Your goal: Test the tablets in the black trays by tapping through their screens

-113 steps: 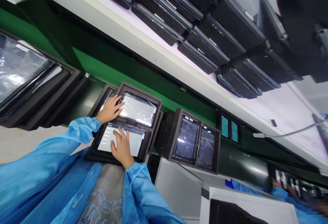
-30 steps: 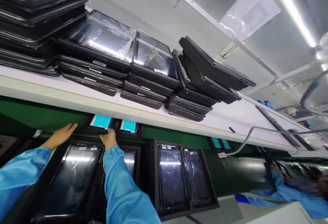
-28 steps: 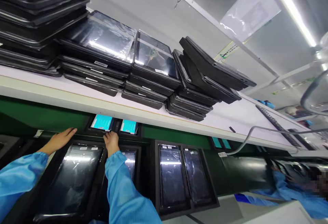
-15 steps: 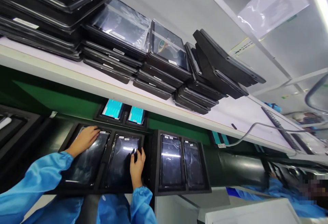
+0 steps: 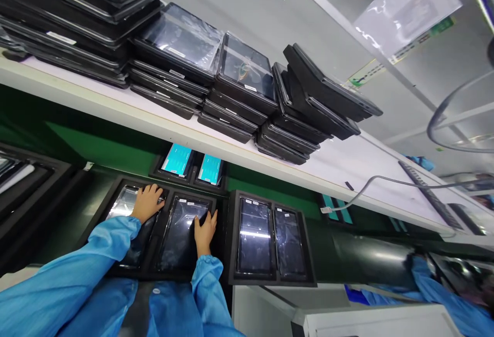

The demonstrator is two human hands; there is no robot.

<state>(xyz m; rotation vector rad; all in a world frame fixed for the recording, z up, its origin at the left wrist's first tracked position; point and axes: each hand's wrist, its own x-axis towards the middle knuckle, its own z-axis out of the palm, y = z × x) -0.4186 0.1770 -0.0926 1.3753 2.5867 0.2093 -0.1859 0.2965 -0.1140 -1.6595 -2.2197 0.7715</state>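
My left hand point(image 5: 148, 203) lies over the upper right part of a dark-screened tablet point(image 5: 122, 204), fingers stretched out and slightly apart. Beside it a second tablet point(image 5: 178, 242) with small white labels rests in the same black foam tray point(image 5: 164, 213). At that tablet's right edge is my right hand point(image 5: 205, 231), thumb and fingers spread, touching the edge or the tray's rim. Neither hand has anything lifted. Both tablets look covered in clear film, and my left sleeve hides part of the left one.
Another black tray point(image 5: 234, 234) with two tablets stands to the right. Two lit turquoise screens point(image 5: 177, 159) are behind, under a white shelf point(image 5: 154, 127) loaded with stacked tablets point(image 5: 247, 69). A grey cable point(image 5: 363, 193) hangs over the shelf edge. A co-worker's blue sleeve point(image 5: 432, 280) shows at far right.
My left hand has moved right across the left tablet, from its upper middle to its upper right edge. My right hand stays by the right tablet's edge. The camera view has shifted slightly.
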